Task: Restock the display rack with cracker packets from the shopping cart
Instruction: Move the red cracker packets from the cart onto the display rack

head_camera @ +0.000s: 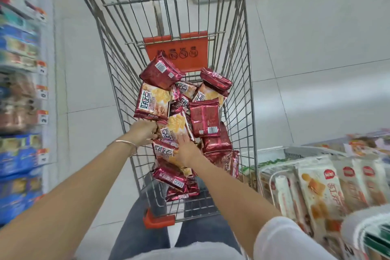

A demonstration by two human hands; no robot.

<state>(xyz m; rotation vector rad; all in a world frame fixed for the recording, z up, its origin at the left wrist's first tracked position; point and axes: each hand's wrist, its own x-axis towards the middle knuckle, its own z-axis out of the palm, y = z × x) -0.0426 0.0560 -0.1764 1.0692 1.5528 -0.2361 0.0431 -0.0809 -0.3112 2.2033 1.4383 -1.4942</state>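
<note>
A: Entry, head view. Both arms reach down into the shopping cart (118,99). Where are the cracker packets (207,117)?

B: Heaped loose in the basket, dark red, some face up, some back up. None is on a rack.

A: Left hand (143,133)?

B: Its fingers (152,127) curl at the near edge of a face-up packet (152,102). They touch or nearly touch it; the tips are tucked under, so a pinch cannot be confirmed. My guess is that it is starting a pick from the top layer, the easiest to lift.

A: Right hand (185,152)?

B: Flat on another face-up packet (177,131), fingers loosely spread over the wrapper just ahead of the palm, pressing rather than gripping. Probably steadying or sliding the heap.

A: Hidden or unclear?

B: Packets under the wrists are covered. The shelves (21,91) to the left are motion-blurred. The white bags (316,183) beside the right forearm are cut off at the frame edge. Which rack is to be restocked cannot be told.
</note>
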